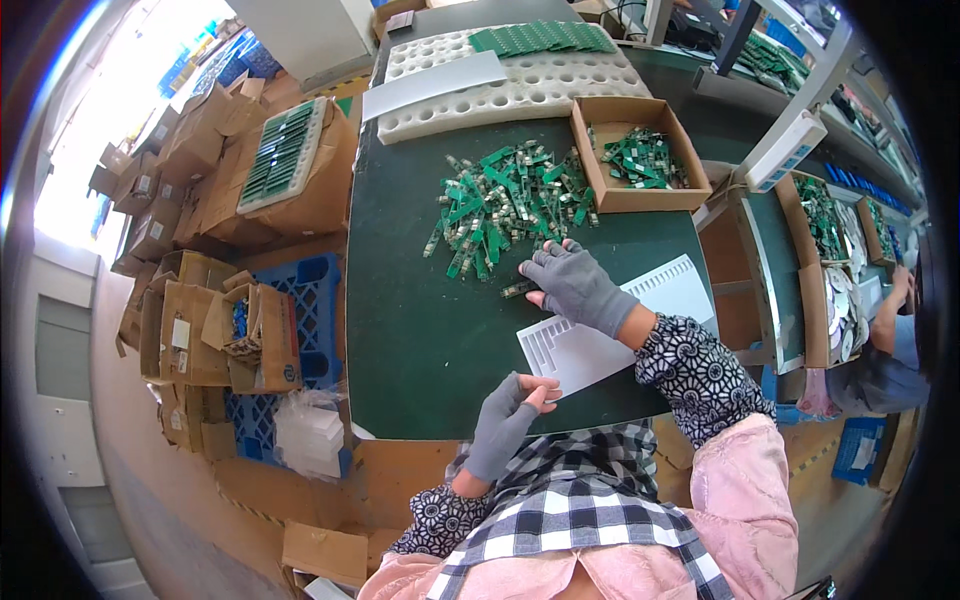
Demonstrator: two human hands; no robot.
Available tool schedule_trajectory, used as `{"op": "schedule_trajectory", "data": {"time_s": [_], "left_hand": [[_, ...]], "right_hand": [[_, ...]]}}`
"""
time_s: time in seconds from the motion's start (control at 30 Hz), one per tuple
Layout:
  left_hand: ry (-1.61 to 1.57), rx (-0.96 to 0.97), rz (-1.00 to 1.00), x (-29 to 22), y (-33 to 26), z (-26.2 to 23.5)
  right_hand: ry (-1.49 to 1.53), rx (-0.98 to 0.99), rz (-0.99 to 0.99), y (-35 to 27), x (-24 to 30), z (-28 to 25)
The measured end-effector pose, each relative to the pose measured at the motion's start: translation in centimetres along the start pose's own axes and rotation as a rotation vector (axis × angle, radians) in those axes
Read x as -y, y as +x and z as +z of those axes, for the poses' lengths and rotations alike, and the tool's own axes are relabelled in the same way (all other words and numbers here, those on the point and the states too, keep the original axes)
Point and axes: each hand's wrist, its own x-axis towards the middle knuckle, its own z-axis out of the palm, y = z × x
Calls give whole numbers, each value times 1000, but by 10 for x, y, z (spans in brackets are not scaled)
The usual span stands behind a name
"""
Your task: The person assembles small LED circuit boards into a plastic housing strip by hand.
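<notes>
A loose pile of small green circuit boards with metal connectors [495, 205] lies on the dark green table. At the pile's near edge my right hand [580, 285], in a grey fingerless glove, reaches palm down with its fingers apart. One small board [516, 289] lies beside its thumb and forefinger. Under my right wrist a white slotted tray [590, 358] lies at a slant, its slots along the far edge and left end. My left hand [508, 420], gloved alike, is at the tray's near left corner, thumb and fingertips drawn together; anything between them is hidden.
A cardboard box [648, 200] with more green boards stands right of the pile. White foam trays [520, 105] with green panels lie at the back. Cartons [190, 330] and a blue pallet [318, 310] are on the left; a co-worker's arm [888, 315] shows at far right.
</notes>
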Motion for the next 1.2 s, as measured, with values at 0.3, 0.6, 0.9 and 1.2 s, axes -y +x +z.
{"op": "schedule_trajectory", "data": {"time_s": [0.3, 0.6, 0.9, 1.2], "left_hand": [[-391, -203, -74, -15, 10, 4], [-686, 139, -186, -30, 14, 21], [900, -5, 478, -3, -33, 23], [1104, -80, 500, 34, -30, 30]], "right_hand": [[1113, 294, 659, 2, 36, -52], [1812, -34, 786, -58, 71, -62], [1172, 107, 636, -66, 42, -85], [422, 349, -11, -50, 61, -37]]}}
